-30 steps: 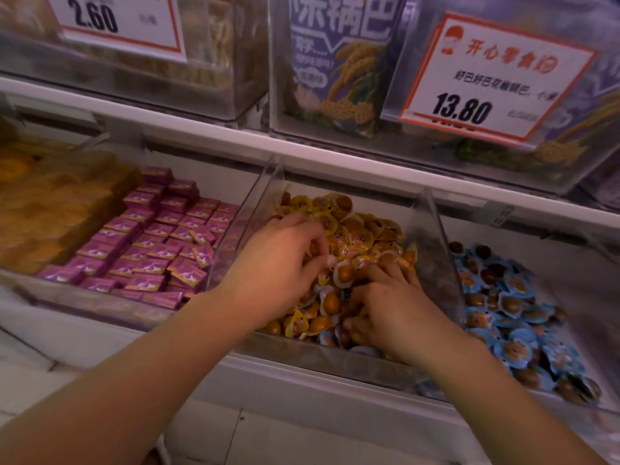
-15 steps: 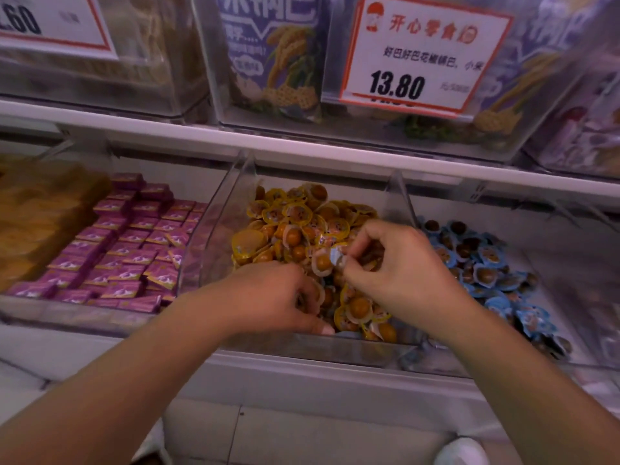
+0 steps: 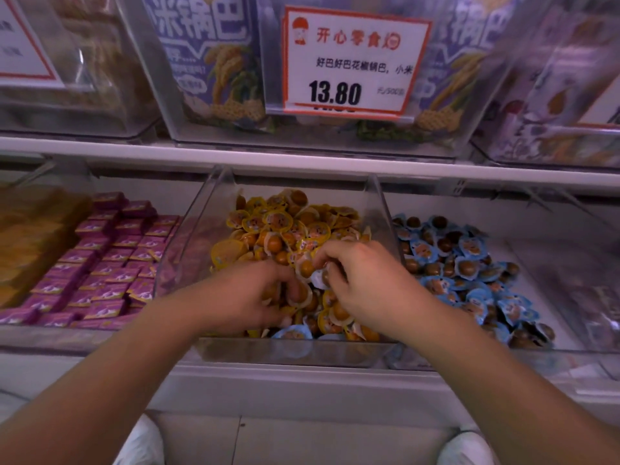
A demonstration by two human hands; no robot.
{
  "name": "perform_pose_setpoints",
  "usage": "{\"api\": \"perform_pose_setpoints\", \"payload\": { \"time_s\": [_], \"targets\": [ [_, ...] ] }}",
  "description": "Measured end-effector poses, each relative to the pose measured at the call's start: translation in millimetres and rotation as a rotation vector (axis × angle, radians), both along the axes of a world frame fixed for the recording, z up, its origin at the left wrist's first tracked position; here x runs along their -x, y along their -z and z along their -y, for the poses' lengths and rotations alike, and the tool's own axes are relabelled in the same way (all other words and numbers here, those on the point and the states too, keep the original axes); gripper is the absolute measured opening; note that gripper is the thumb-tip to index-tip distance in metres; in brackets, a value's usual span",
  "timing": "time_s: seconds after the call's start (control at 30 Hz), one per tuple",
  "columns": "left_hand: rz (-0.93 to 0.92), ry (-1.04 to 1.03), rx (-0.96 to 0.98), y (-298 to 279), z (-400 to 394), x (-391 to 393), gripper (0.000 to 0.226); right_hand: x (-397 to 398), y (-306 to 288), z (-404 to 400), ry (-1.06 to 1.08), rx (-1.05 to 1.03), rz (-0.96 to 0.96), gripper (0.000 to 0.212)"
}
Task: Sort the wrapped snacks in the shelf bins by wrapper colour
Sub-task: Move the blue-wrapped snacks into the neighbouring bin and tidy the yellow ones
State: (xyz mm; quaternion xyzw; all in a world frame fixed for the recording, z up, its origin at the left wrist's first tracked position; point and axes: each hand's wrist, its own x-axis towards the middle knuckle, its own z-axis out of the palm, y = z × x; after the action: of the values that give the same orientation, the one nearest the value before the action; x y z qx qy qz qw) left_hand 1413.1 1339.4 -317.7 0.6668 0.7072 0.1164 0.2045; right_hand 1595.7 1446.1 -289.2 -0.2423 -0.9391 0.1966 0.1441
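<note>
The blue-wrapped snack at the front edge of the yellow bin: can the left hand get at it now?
Probably yes. The blue-wrapped snack lies uncovered on top, just beside the left hand, and the bin is open above.

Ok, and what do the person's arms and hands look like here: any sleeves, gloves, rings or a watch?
Both forearms are bare up to the picture's edge: no sleeves show. The left hand and right hand wear no gloves, and no ring, watch or bracelet shows on the parts in view. The left hand is blurred, so small details there cannot be told.
</note>
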Motion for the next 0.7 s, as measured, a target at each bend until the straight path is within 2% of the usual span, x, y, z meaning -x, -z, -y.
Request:
{"api": "perform_pose_setpoints", "payload": {
  "time_s": [0.07,0.17,0.27,0.33,0.43,0.57,0.6,0.67,0.7],
  "targets": [
    [0.024,0.074,0.013,2,-2,-6,0.037,4,-2,0,0.024,0.016,0.044,0.028],
    [-0.236,0.165,0.066,4,-12,-15,0.042,7,-4,2,0.051,0.040,0.072,0.030],
    [-0.341,0.096,0.015,9,-16,-17,0.053,7,-6,4,0.048,0.032,0.098,0.030],
    [-0.315,0.072,-0.039,12,-16,-15,0.053,6,-6,5,0.041,0.011,0.090,0.029],
    [-0.207,0.047,-0.081,13,-18,-10,0.047,6,-3,4,0.050,-0.001,0.065,0.027],
    [0.002,-0.111,-0.197,2,-15,-7,0.012,7,1,-1,0.076,-0.001,0.012,0.025],
    [0.069,-0.185,-0.236,-3,-15,-7,0.009,8,2,-2,0.096,0.015,-0.007,0.024],
    [0.344,-0.418,-0.327,-11,-14,-10,0.014,7,3,-4,0.152,0.105,-0.093,0.025],
    [0.584,-0.553,-0.370,-14,-14,-11,0.016,8,2,-5,0.186,0.204,-0.170,0.027]
  ]
}}
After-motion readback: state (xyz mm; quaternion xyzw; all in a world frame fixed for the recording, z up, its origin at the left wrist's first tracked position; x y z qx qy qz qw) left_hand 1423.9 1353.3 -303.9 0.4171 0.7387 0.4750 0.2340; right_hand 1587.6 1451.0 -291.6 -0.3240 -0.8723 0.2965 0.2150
